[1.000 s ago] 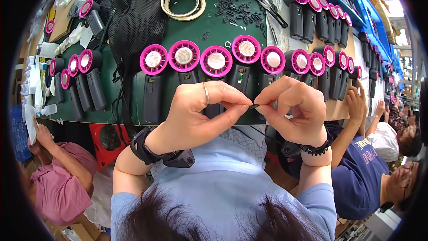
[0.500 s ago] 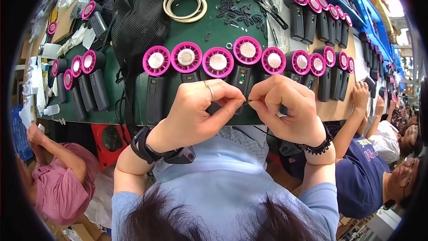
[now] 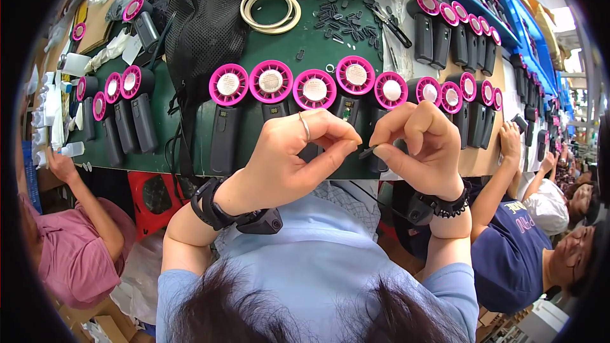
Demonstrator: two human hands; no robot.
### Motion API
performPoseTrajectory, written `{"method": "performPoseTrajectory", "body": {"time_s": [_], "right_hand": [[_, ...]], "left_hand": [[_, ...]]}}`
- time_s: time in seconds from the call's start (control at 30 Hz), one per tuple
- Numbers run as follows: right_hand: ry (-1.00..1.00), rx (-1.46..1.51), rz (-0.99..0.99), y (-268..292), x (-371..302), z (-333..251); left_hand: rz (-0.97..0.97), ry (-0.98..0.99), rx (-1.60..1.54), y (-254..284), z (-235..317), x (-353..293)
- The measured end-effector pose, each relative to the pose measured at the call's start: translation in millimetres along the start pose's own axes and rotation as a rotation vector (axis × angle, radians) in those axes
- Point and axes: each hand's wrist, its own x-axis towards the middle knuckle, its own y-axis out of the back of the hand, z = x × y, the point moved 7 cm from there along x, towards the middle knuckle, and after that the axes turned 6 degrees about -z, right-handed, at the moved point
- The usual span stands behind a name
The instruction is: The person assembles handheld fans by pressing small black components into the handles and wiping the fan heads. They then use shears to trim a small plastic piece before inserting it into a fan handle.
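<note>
My right hand (image 3: pixel 427 146) pinches a small dark plastic piece (image 3: pixel 366 152) between thumb and index finger, just above the near table edge. Beside it, my left hand (image 3: pixel 295 155) also has thumb and index finger pressed together; whatever may be between those fingertips is too small to make out. Beyond my hands stands a row of black handheld fans with pink round grilles, among them a fan (image 3: pixel 314 90) in the middle. One fan (image 3: pixel 355 75) has an opening in its handle that bares a green circuit board (image 3: pixel 347 112). My hands partly cover several handles.
Loose black plastic pieces (image 3: pixel 346 22) lie scattered at the back beside a cream coil (image 3: pixel 270 9) and pliers (image 3: pixel 395 28). A black mesh bag (image 3: pixel 200 32) lies left of the row. More fans (image 3: pixel 130 82) stand at left and right. People sit on both sides.
My hands have drawn slightly apart, and the dark piece in my right fingers shows more. The person on the left has reached forward. The whole view has shifted slightly.
</note>
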Motion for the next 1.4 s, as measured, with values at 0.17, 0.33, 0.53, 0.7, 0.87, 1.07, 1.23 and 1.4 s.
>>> {"method": "performPoseTrajectory", "body": {"time_s": [0.17,0.33,0.53,0.7,0.87,1.07,1.23,1.4], "right_hand": [[-0.021,0.015,0.019,-0.3,-0.4,2.2],[-0.019,-0.018,0.004,-3.1,-1.4,3.9],[-0.047,-0.106,-0.002,-4.3,-1.2,8.3],[-0.067,-0.216,0.01,-6.5,-1.0,12.6],[-0.078,-0.27,0.057,-9.5,-1.0,18.3],[-0.038,-0.324,0.134,-8.9,-4.2,19.0],[-0.022,-0.154,0.22,5.5,-7.5,19.1],[-0.029,-0.004,0.226,11.8,-7.4,17.1]], "left_hand": [[-0.036,-0.056,0.076,0.3,13.0,1.8],[-0.044,-0.088,0.102,-0.4,11.5,1.8],[-0.025,-0.12,0.251,1.1,11.5,1.6],[0.017,-0.238,0.47,-1.3,15.0,0.7],[0.085,-0.364,0.723,-10.5,19.4,-3.6],[0.119,-0.415,0.84,-13.4,19.0,-6.2],[0.118,-0.426,0.725,-11.2,22.4,-7.7],[0.098,-0.366,0.572,-6.6,17.4,-2.7]]}}
